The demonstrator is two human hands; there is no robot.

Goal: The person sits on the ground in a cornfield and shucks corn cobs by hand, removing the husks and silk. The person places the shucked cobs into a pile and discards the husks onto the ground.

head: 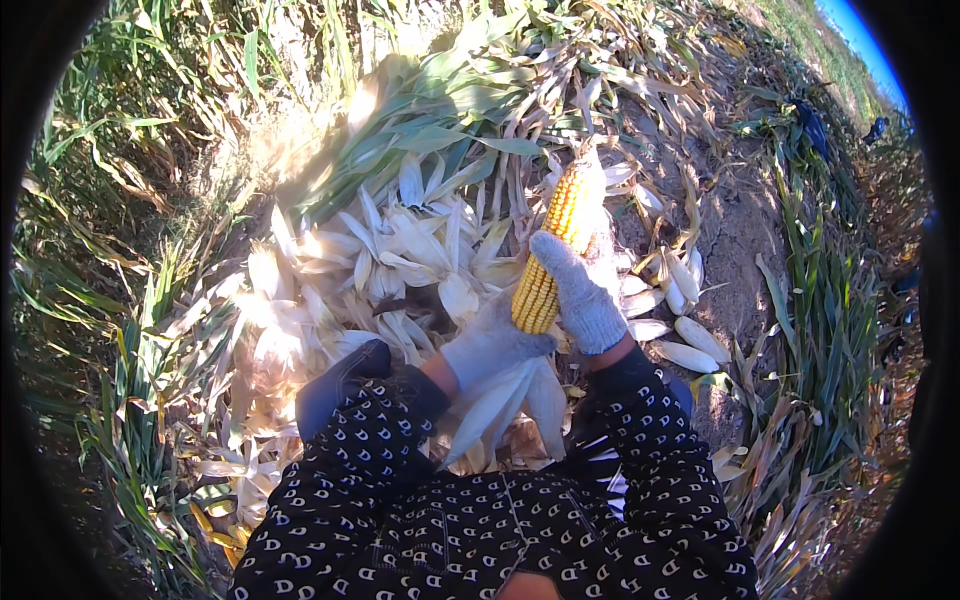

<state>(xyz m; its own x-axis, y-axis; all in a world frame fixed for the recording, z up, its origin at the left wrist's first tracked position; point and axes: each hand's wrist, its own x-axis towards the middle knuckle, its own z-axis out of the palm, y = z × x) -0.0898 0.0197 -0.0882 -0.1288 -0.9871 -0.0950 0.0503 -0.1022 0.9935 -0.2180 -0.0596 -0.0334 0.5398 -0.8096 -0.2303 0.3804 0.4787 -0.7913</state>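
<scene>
A yellow ear of corn (541, 289) with bare kernels stands tilted between my gloved hands, its silky tip pointing away from me. My right hand (583, 296), in a pale knitted glove, is wrapped around its middle, thumb across the kernels. At the base of the ear, my left hand (491, 341) is closed in a matching glove. Peeled pale husk leaves (517, 405) hang below my left hand towards my lap; the fingers gripping there are partly hidden.
A heap of dry husks (420, 255) spreads ahead and left. Unhusked ears (701, 341) lie on bare soil at the right. Several yellow cobs (225, 538) lie at the lower left. Cut green stalks (457, 97) lie beyond the heap, and standing maize plants (90, 187) line the left.
</scene>
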